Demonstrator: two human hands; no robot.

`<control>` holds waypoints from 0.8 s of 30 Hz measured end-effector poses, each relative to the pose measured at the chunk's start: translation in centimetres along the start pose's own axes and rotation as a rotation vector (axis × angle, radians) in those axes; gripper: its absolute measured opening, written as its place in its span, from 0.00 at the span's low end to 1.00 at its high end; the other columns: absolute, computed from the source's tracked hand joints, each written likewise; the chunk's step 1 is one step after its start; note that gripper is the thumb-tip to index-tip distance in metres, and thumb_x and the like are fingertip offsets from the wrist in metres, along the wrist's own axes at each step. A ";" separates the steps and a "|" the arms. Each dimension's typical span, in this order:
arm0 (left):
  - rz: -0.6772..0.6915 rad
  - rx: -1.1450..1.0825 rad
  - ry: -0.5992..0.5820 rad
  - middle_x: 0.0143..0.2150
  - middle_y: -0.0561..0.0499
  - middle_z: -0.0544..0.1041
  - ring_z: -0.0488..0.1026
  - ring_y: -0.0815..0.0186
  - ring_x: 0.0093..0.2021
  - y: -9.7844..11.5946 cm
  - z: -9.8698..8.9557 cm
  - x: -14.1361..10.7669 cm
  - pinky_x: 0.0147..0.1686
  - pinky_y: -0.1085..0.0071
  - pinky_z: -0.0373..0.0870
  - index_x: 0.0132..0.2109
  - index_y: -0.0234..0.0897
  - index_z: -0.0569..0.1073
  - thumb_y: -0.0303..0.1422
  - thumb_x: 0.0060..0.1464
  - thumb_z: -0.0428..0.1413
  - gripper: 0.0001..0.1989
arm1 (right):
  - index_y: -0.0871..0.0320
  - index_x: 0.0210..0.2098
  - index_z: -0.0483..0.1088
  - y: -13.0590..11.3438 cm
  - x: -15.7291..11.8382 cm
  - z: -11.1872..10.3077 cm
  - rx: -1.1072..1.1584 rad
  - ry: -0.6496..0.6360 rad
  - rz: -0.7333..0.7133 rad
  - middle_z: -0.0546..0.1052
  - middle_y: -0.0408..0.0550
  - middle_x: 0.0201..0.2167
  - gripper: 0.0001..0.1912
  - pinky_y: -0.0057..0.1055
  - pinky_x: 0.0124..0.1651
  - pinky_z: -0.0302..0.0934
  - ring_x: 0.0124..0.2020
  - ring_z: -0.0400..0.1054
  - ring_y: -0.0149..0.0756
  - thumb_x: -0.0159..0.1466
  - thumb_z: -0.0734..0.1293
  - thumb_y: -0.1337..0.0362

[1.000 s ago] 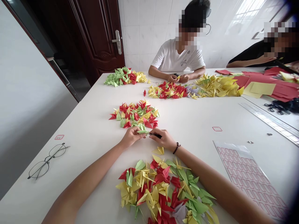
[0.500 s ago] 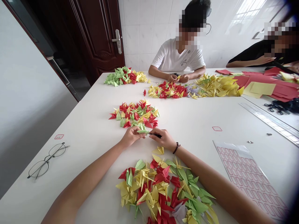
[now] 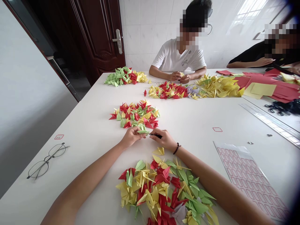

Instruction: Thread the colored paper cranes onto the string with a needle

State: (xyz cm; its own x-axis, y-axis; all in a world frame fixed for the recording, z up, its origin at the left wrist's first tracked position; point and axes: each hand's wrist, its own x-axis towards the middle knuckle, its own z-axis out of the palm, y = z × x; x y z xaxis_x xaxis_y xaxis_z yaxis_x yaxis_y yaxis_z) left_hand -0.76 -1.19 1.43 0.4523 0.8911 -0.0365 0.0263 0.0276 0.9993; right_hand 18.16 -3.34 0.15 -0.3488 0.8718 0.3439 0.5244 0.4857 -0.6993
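Note:
My left hand (image 3: pixel 131 137) pinches a light green folded paper crane (image 3: pixel 143 132) above the table. Facing it, my right hand (image 3: pixel 165 139) is closed around a slim black pointed tool (image 3: pixel 156 136) that looks like tweezers. The tool's tip is at the crane's right end; whether they touch is too small to tell. Just beyond my hands lies a pile of red, green and yellow paper cranes (image 3: pixel 138 114). Between my forearms, closer to me, spreads a larger mixed pile of folded paper pieces (image 3: pixel 161 190), with a yellow piece (image 3: pixel 159 151) at its far edge.
Glasses (image 3: pixel 48 160) lie at left on the white table (image 3: pixel 93 125). A label sheet (image 3: pixel 248 178) and a clear ruler (image 3: pixel 269 120) are at right. Across sits a co-worker (image 3: pixel 179 57) behind more cranes (image 3: pixel 171 90); another person (image 3: pixel 253 59) is near red paper (image 3: pixel 278 89).
My hands stay nearly still with the crane and the tool. Across the table, the co-worker's hands have shifted slightly, and a yellow piece now shows upright between them.

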 end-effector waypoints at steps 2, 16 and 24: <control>0.005 -0.001 0.001 0.22 0.54 0.71 0.72 0.67 0.28 0.0 0.0 0.0 0.26 0.74 0.60 0.24 0.34 0.63 0.38 0.37 0.62 0.16 | 0.59 0.27 0.66 0.0 0.0 0.0 -0.006 0.002 0.003 0.69 0.43 0.20 0.13 0.25 0.25 0.54 0.20 0.58 0.28 0.59 0.60 0.56; 0.028 0.013 0.212 0.31 0.51 0.73 0.70 0.70 0.27 -1.0 0.3 0.2 0.27 0.73 0.64 0.41 0.36 0.64 0.38 0.44 0.58 0.18 | 0.58 0.29 0.63 0.1 0.1 0.0 0.024 0.047 0.053 0.70 0.43 0.23 0.10 0.26 0.28 0.55 0.23 0.60 0.29 0.60 0.60 0.57; 0.240 0.549 0.286 0.31 0.51 0.73 0.66 0.70 0.27 -1.6 0.4 -0.2 0.29 0.73 0.63 0.46 0.38 0.70 0.39 0.51 0.52 0.16 | 0.58 0.32 0.63 0.5 0.0 0.0 0.047 0.096 0.089 0.71 0.45 0.26 0.11 0.26 0.29 0.56 0.25 0.62 0.31 0.59 0.61 0.56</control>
State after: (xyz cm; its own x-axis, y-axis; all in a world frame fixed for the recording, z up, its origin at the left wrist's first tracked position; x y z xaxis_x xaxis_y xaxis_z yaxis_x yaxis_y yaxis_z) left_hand -0.57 -1.59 -0.16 0.2502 0.9308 0.2666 0.4390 -0.3545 0.8256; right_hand 18.42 -3.07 -0.14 -0.2254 0.9144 0.3362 0.5121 0.4048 -0.7576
